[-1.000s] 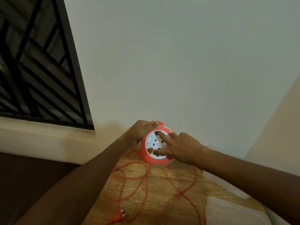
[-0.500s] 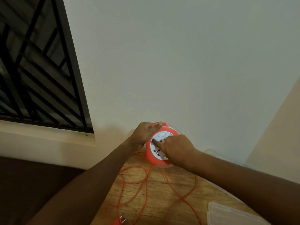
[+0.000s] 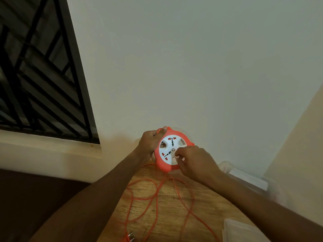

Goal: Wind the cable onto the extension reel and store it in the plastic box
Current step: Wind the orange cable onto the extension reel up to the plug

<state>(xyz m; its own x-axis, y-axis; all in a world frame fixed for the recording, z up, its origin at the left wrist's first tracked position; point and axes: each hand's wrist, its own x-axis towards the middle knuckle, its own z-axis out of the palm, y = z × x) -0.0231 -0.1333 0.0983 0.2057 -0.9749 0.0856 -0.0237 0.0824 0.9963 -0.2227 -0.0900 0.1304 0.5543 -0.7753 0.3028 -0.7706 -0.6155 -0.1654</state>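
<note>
Two hands worked on the extension reel (image 3: 170, 151), an orange round housing with a white socket face, which was held upright above the far end of the wooden worktop (image 3: 174, 206), close to the pale wall (image 3: 192, 67). The left hand (image 3: 150, 142) gripped the reel's left rim, its fingers curled around the orange edge and its thumb lying along the top. The right hand (image 3: 194, 162) sat at the lower right of the white face with its fingers bent and their tips on the face, as if pinching a part of it; what exactly they held could not be told. Sockets with red and dark markings showed on the white face between the two hands. Below the reel, the orange cable (image 3: 157, 193) hung down and lay in loose, overlapping loops across the worktop, not wound on the reel. Its plug (image 3: 130, 237) rested at the near edge of the worktop, at the bottom of the view, with two pins showing. A clear plastic box (image 3: 248, 179) stood to the right of the reel against the wall, partly behind the right forearm and somewhat blurred. A clear plastic lid (image 3: 244, 231) lay flat at the near right corner of the worktop, apart from the box. A dark window with a black grille (image 3: 38, 75) filled the upper left.
</note>
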